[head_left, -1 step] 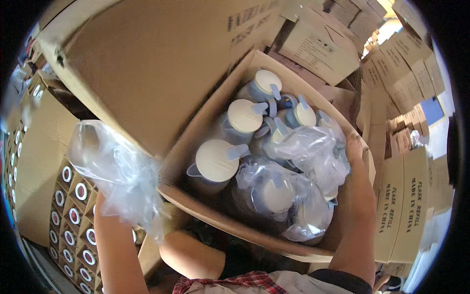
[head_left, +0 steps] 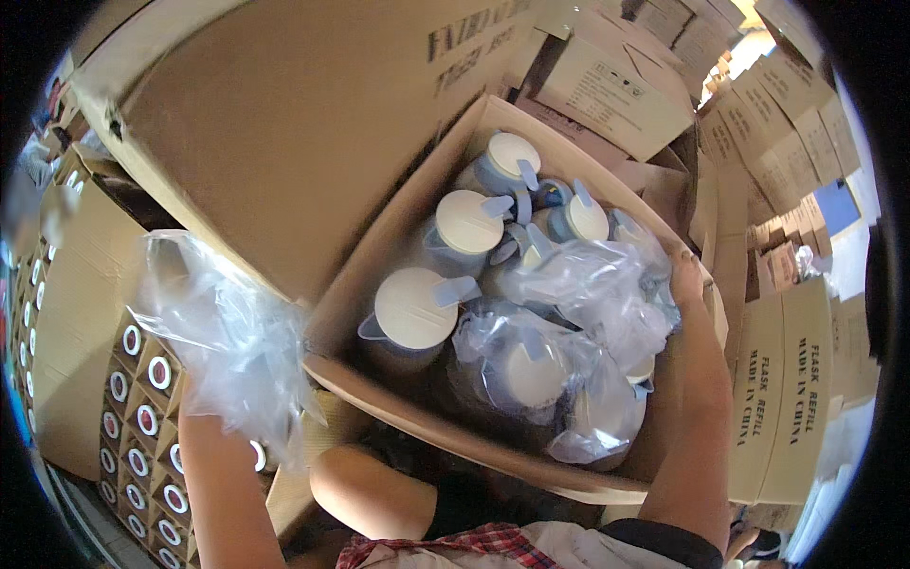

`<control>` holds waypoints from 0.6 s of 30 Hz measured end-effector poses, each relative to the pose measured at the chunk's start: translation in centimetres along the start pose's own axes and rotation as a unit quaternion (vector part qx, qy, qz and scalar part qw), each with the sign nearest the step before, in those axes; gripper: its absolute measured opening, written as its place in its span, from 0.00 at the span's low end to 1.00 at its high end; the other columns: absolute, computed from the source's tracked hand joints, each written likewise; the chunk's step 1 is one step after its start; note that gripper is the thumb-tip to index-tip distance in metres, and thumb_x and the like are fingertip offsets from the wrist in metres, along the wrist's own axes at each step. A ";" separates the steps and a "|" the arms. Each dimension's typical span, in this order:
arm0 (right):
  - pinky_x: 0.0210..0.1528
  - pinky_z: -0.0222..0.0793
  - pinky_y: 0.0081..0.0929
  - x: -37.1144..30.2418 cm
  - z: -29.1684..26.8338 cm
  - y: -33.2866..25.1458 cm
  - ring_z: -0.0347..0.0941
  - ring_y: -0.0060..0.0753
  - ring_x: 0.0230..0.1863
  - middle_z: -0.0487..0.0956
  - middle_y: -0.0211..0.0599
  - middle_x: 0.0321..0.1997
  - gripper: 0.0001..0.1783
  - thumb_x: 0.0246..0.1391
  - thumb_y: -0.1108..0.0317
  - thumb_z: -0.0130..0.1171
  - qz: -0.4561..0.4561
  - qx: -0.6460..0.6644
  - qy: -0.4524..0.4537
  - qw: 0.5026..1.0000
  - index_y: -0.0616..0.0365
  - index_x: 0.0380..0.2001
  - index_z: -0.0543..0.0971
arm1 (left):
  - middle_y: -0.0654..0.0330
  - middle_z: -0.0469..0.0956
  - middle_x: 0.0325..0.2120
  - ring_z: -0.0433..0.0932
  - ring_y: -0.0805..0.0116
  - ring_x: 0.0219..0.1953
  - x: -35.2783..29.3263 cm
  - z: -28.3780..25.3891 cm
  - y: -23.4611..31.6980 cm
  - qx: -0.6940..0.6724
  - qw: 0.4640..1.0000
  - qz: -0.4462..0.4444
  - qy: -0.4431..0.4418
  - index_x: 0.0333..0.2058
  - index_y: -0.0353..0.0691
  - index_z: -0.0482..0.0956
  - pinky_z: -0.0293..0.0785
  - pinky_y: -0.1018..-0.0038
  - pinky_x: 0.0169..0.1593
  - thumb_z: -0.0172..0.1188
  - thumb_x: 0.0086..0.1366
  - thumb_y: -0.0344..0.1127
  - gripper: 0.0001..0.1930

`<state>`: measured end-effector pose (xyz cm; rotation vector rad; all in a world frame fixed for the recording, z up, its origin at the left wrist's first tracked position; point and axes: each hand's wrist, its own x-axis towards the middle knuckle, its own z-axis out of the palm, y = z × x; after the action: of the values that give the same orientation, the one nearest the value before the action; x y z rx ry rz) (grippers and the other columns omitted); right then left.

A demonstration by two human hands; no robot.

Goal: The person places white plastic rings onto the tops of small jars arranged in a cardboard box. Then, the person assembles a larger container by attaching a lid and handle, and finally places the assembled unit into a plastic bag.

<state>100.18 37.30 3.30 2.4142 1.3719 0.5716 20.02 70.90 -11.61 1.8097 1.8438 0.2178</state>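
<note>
An open cardboard box [head_left: 408,394] stands tilted in front of me. Several jugs with round cream lids and grey-blue handles are packed in it, the nearest left jug [head_left: 417,308] uncovered. Crumpled clear plastic bags [head_left: 607,284] cover the jugs on the right and near side. My right hand [head_left: 686,275] is closed at the box's right rim, beside the bagged jugs; its fingertips are partly hidden. At the left, a loose clear plastic bag [head_left: 227,332] hangs bunched over my left hand, which grips it; the bag veils the fingers.
A large closed carton [head_left: 284,123] rises close behind the box on the left. Below left, a divided carton [head_left: 123,408] holds several upright cylinders with white-ringed ends. Flat cartons [head_left: 782,398] stand at the right, and stacked boxes [head_left: 787,123] reach back. My bare knee [head_left: 370,493] is near the front edge.
The view has shifted a little, so the box and jugs sit slightly further left. The loose bag at my left hand has swung slightly. Both hands keep their places.
</note>
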 end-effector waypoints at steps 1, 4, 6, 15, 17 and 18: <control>0.50 0.69 0.46 -0.2 -0.8 1.1 0.70 0.59 0.49 0.74 0.55 0.45 0.18 0.54 0.76 0.45 0.027 0.010 -0.030 0.999 0.64 0.49 0.68 | 0.67 0.71 0.27 0.68 0.76 0.26 0.0 -0.4 0.0 -0.027 1.000 0.001 -0.004 0.39 0.38 0.75 0.66 0.77 0.29 0.52 0.66 0.36 0.09; 0.47 0.69 0.43 0.2 -1.8 1.2 0.73 0.55 0.44 0.74 0.59 0.41 0.09 0.51 0.74 0.50 0.107 0.148 0.003 0.983 0.68 0.33 0.75 | 0.68 0.70 0.25 0.67 0.78 0.25 -2.0 -3.9 -2.1 -0.113 0.993 -0.033 0.007 0.38 0.38 0.75 0.65 0.78 0.28 0.52 0.66 0.36 0.08; 0.45 0.70 0.41 -0.7 -1.8 2.6 0.73 0.54 0.42 0.74 0.55 0.39 0.07 0.47 0.76 0.52 0.097 0.237 0.082 0.963 0.67 0.30 0.76 | 0.69 0.69 0.24 0.66 0.79 0.24 -3.0 -5.9 -2.8 -0.170 0.984 -0.053 0.018 0.37 0.39 0.75 0.64 0.79 0.27 0.52 0.67 0.36 0.08; 0.42 0.68 0.31 -9.1 -17.7 -3.5 0.72 0.46 0.40 0.71 0.42 0.37 0.15 0.33 0.88 0.52 -0.157 0.446 0.145 0.869 0.67 0.30 0.74 | 0.73 0.66 0.20 0.62 0.83 0.20 -12.8 -21.5 2.0 -0.373 0.824 0.029 0.425 0.34 0.40 0.76 0.60 0.81 0.23 0.50 0.69 0.35 0.08; 0.44 0.67 0.31 -10.4 -18.2 -3.2 0.72 0.46 0.42 0.71 0.42 0.37 0.16 0.33 0.89 0.50 -0.160 0.459 0.158 0.859 0.67 0.30 0.74 | 0.75 0.60 0.18 0.56 0.85 0.20 -21.3 -19.9 15.6 -0.378 0.791 0.206 0.434 0.31 0.41 0.74 0.55 0.81 0.22 0.49 0.69 0.36 0.09; 0.46 0.66 0.31 -10.1 -17.1 -2.9 0.71 0.46 0.44 0.72 0.43 0.38 0.17 0.32 0.89 0.48 -0.176 0.455 0.164 0.857 0.67 0.31 0.74 | 0.69 0.71 0.24 0.63 0.83 0.23 -24.4 -18.8 19.0 -0.342 0.819 0.284 0.362 0.37 0.38 0.77 0.59 0.83 0.27 0.57 0.66 0.42 0.12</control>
<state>85.11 31.10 15.06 2.6389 2.6404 0.2531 26.49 53.71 19.60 1.7605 1.2432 1.7516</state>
